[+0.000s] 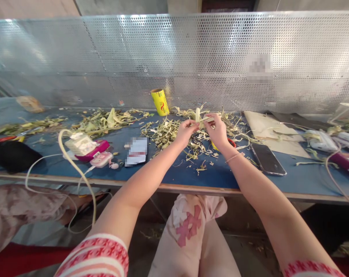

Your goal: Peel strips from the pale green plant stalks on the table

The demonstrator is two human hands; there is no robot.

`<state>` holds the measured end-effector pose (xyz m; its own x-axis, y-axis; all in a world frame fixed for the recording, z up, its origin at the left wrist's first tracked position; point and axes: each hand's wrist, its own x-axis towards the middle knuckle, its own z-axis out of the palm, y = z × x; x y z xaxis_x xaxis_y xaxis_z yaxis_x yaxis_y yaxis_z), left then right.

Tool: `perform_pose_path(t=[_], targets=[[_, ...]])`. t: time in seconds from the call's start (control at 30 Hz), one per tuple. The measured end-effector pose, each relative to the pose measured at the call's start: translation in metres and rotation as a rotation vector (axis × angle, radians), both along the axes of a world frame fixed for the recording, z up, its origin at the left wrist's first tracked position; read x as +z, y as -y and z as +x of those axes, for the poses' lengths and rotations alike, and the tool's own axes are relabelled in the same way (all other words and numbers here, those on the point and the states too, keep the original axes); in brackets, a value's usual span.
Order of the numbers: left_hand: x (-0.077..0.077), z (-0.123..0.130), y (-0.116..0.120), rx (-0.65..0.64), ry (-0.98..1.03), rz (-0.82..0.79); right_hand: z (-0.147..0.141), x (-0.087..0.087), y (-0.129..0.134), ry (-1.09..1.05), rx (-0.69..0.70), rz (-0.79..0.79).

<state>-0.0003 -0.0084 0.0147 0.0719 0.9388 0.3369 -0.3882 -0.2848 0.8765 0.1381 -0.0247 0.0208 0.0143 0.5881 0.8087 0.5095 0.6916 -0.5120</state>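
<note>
Both hands meet above a heap of pale green leaf scraps (165,132) on the blue table. My left hand (187,132) has its fingers pinched on a pale green leaf strip (198,114), part of which stands upright between the hands. My right hand (216,130) pinches the same pale piece from the other side, its fingertips close to those of the left. Beneath the right wrist, a red and yellow handle (231,143) shows partly. The exact fold of the strip is too small to tell.
A yellow tube (160,102) stands behind the heap. One phone (136,152) lies left, another (267,159) right. Cables and a magenta power strip (92,150) are at left. More leaves (112,118) lie back left. A perforated metal panel (128,57) closes off the back. Another person's leg (24,211) is at left.
</note>
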Motion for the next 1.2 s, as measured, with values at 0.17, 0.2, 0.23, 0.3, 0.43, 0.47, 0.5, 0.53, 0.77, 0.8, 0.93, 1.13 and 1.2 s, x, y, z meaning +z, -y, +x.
perform_pose_path(t=[0.17, 0.2, 0.23, 0.3, 0.43, 0.47, 0.5, 0.53, 0.77, 0.8, 0.93, 1.13, 1.2], targets=[[0.004, -0.003, 0.003, -0.015, 0.004, -0.001, 0.001, 0.003, 0.009, 0.123, 0.132, 0.072], [0.004, -0.004, 0.004, -0.016, -0.005, 0.001, 0.001, 0.004, 0.010, 0.156, 0.155, 0.085], [0.004, -0.005, 0.004, -0.015, -0.021, 0.009, 0.002, 0.005, 0.012, 0.182, 0.172, 0.091], [0.004, -0.007, 0.005, -0.010, -0.069, 0.048, 0.002, 0.007, 0.015, 0.213, 0.179, 0.078], [0.002, -0.007, 0.005, 0.013, -0.203, 0.139, 0.003, 0.009, 0.018, 0.235, 0.135, 0.018], [0.002, -0.007, 0.005, 0.016, -0.239, 0.152, 0.003, 0.010, 0.018, 0.228, 0.120, 0.004], [0.001, -0.006, 0.005, 0.018, -0.277, 0.166, 0.003, 0.010, 0.017, 0.219, 0.106, -0.008], [0.001, -0.006, 0.005, 0.018, -0.316, 0.183, 0.004, 0.010, 0.015, 0.210, 0.091, -0.015], [-0.003, -0.002, 0.007, -0.130, -0.268, 0.171, 0.005, 0.007, 0.000, 0.173, 0.054, 0.016], [-0.003, -0.002, 0.008, -0.163, -0.208, 0.133, 0.005, 0.006, -0.001, 0.163, 0.056, 0.002], [-0.001, -0.001, 0.011, -0.208, -0.076, 0.039, 0.004, 0.003, -0.002, 0.159, 0.084, -0.025], [-0.001, -0.002, 0.006, -0.116, -0.104, 0.032, 0.005, 0.006, 0.002, 0.097, 0.112, -0.019], [-0.001, -0.003, 0.005, -0.082, -0.117, 0.010, 0.009, 0.004, -0.004, 0.019, 0.096, -0.029]])
